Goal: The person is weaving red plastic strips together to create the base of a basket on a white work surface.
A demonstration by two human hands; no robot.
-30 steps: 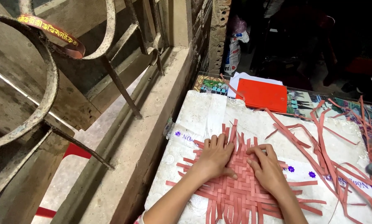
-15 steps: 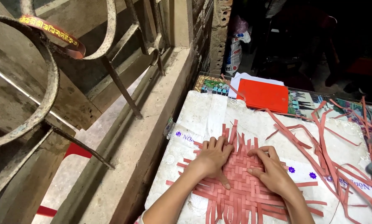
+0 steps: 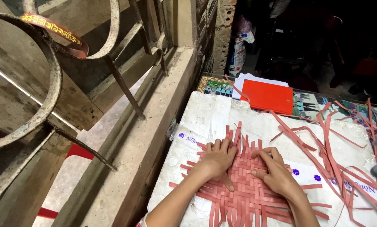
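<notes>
A mat woven from red paper strips (image 3: 245,191) lies on a white foam board (image 3: 205,113). My left hand (image 3: 218,159) rests on the mat's upper left part, fingers curled over the strip ends and thumb pointing down across the weave. My right hand (image 3: 276,172) sits beside it on the right part of the mat, fingers bent and pinching at strips near the middle. Both hands touch the weave, close together. Loose strip ends stick out around the mat's edges.
Loose red paper strips (image 3: 323,138) lie scattered over the board's right side. A red sheet on white paper (image 3: 268,96) lies at the far edge. A concrete ledge (image 3: 146,138) and rusty iron grille (image 3: 49,84) run along the left. A white bag (image 3: 239,56) stands behind.
Both hands have drawn slightly toward me over the mat and curled their fingers. The right hand went from lying flat to pinching strips near the centre.
</notes>
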